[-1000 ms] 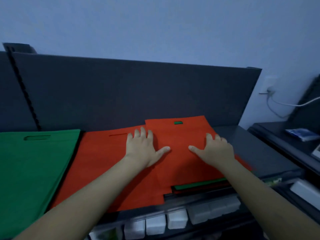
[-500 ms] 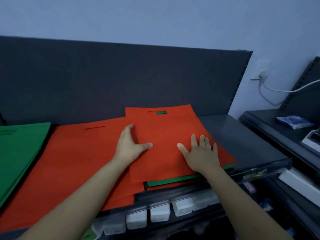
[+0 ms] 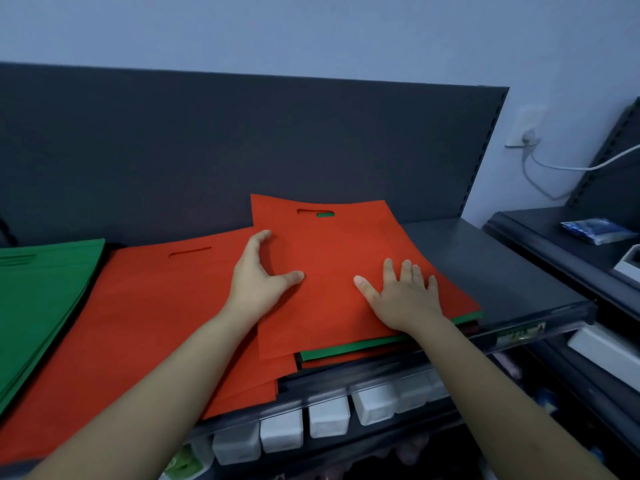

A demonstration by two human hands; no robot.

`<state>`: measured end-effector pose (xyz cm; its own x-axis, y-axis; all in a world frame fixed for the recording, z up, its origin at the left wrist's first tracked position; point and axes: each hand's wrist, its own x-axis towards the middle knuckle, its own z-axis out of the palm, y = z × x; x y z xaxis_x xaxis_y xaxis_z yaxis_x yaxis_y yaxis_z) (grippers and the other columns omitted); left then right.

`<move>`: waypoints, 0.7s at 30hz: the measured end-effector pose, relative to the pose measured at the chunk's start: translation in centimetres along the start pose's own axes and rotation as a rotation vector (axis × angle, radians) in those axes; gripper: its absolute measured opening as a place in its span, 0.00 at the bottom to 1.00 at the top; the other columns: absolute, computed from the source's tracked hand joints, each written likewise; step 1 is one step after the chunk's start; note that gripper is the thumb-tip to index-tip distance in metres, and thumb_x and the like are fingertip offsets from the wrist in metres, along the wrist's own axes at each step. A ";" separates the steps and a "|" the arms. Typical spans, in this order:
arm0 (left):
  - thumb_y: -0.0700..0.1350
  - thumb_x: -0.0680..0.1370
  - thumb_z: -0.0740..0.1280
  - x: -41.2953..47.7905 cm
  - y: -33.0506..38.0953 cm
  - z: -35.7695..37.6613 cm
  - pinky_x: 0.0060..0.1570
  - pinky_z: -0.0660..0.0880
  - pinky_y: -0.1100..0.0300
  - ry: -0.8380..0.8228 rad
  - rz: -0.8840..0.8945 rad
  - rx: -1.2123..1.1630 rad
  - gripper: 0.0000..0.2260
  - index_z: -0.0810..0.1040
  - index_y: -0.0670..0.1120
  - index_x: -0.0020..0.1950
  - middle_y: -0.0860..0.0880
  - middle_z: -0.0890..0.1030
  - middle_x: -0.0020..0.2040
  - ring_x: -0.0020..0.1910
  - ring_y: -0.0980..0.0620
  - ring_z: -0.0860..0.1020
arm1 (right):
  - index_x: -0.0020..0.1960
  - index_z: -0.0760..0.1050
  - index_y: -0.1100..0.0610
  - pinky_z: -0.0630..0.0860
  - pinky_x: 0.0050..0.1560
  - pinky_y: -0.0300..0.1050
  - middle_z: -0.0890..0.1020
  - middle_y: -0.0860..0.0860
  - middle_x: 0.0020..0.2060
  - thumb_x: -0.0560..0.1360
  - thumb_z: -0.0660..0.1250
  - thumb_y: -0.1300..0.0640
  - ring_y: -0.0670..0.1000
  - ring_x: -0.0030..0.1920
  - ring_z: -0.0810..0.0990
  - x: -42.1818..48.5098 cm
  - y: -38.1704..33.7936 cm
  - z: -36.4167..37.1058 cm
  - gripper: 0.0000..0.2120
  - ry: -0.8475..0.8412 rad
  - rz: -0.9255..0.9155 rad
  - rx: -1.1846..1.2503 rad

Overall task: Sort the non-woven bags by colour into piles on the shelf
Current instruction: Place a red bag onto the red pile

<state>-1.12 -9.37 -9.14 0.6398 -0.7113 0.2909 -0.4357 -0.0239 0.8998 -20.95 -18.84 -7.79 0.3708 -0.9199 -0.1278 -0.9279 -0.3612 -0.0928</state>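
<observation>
Grey shelf, pale wall

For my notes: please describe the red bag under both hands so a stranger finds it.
On the dark shelf, take the rightmost stack. Its top sheet is the red bag under the left hand and right hand. Unlike the neighbouring red pile, green shows through its handle slot.

Red bag flat atop mixed stack, green bag beneath; red pile alongside, green pile beyond, on shelf.
</observation>
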 end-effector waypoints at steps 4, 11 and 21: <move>0.43 0.65 0.80 0.7 0.2 -1.2 0.61 0.64 0.64 0.022 -0.137 -0.146 0.40 0.65 0.49 0.73 0.53 0.70 0.66 0.64 0.56 0.68 | 0.79 0.41 0.55 0.40 0.75 0.61 0.45 0.62 0.77 0.75 0.40 0.29 0.59 0.78 0.43 -0.5 -1.7 -0.1 0.42 -0.027 -0.017 0.000; 0.40 0.67 0.79 1.4 -0.8 -2.5 0.60 0.67 0.61 0.054 -0.268 -0.321 0.44 0.58 0.44 0.77 0.50 0.70 0.68 0.62 0.53 0.71 | 0.76 0.58 0.51 0.54 0.71 0.60 0.63 0.59 0.73 0.75 0.46 0.28 0.61 0.73 0.59 0.0 -2.1 -1.6 0.38 0.111 -0.004 0.181; 0.45 0.70 0.77 0.6 -0.6 -2.1 0.69 0.61 0.59 0.026 -0.083 0.066 0.42 0.56 0.45 0.78 0.47 0.65 0.74 0.73 0.49 0.65 | 0.68 0.70 0.54 0.60 0.66 0.59 0.72 0.53 0.67 0.77 0.52 0.32 0.57 0.69 0.67 0.2 -3.1 -2.0 0.32 0.127 -0.012 0.234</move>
<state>0.85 -8.33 -8.85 0.6911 -0.6868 0.2253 -0.4207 -0.1287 0.8980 -18.11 -18.22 -5.59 0.3604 -0.9328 -0.0018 -0.8835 -0.3407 -0.3216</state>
